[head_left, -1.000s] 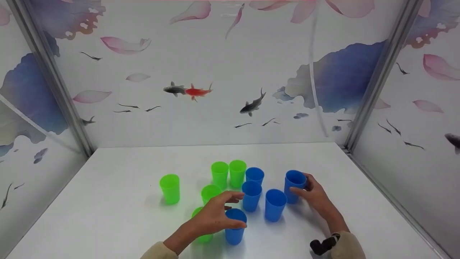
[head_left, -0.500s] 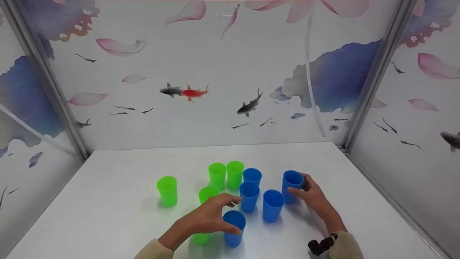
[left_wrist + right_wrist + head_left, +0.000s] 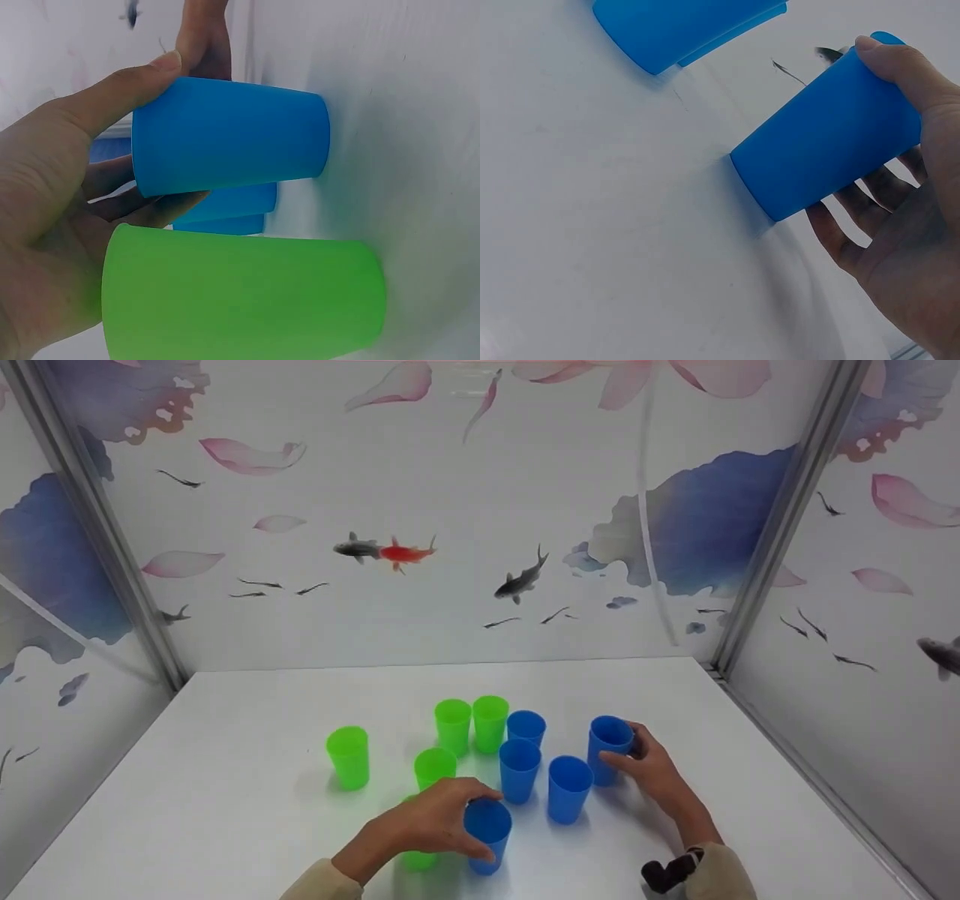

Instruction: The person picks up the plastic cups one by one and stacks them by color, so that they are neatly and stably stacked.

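My left hand [image 3: 435, 821] grips a blue cup [image 3: 489, 836] near the front of the table. In the left wrist view the thumb lies along the rim of this cup [image 3: 232, 135], fingers on its other side. A green cup [image 3: 240, 292] stands close beside that hand, partly hidden by it in the head view. Farther right, my right hand [image 3: 656, 769] holds another blue cup [image 3: 609, 754], which stands upright. The right wrist view has the thumb near its rim, with the fingers behind the cup [image 3: 832, 127].
Between the hands stand more blue cups, one [image 3: 570, 791] near the right hand and another [image 3: 519, 772] behind. Green cups [image 3: 453, 727] stand at the back, with one [image 3: 349, 757] apart on the left. Printed panels [image 3: 420, 622] enclose the white table [image 3: 225, 780].
My left hand has come down around the front blue cup, its thumb and fingers closing onto it. The right hand keeps its hold, and the cups stay in place.
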`<state>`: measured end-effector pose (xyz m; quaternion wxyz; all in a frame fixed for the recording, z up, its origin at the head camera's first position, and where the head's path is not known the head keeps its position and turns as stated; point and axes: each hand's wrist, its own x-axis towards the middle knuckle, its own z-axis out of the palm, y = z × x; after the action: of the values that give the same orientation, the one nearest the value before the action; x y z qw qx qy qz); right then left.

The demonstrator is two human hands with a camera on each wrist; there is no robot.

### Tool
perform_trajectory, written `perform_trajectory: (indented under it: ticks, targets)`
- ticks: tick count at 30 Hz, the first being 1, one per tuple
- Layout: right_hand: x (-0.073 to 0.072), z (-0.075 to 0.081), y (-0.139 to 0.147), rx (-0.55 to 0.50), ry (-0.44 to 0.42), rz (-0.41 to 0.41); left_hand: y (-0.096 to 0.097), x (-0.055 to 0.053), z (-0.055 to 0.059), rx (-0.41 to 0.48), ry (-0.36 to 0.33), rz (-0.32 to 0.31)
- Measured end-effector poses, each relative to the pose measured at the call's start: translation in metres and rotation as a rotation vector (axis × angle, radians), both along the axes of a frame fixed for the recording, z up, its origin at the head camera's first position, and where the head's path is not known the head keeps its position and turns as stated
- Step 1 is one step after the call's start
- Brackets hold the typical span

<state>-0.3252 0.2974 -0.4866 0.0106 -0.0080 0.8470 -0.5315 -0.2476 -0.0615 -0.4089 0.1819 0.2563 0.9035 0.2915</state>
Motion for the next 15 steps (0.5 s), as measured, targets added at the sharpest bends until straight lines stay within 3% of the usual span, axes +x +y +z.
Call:
perform_trajectory:
  ticks: [7, 15]
  targets:
    - [0.001, 0.000, 0.000, 0.000, 0.000, -0.001, 0.003, -0.003, 0.008, 0.056, 0.006, 0.047]
    - [0.000, 0.001, 0.000, -0.021, -0.007, 0.008, 0.003, -0.004, 0.018, 0.202, 0.019, 0.106]
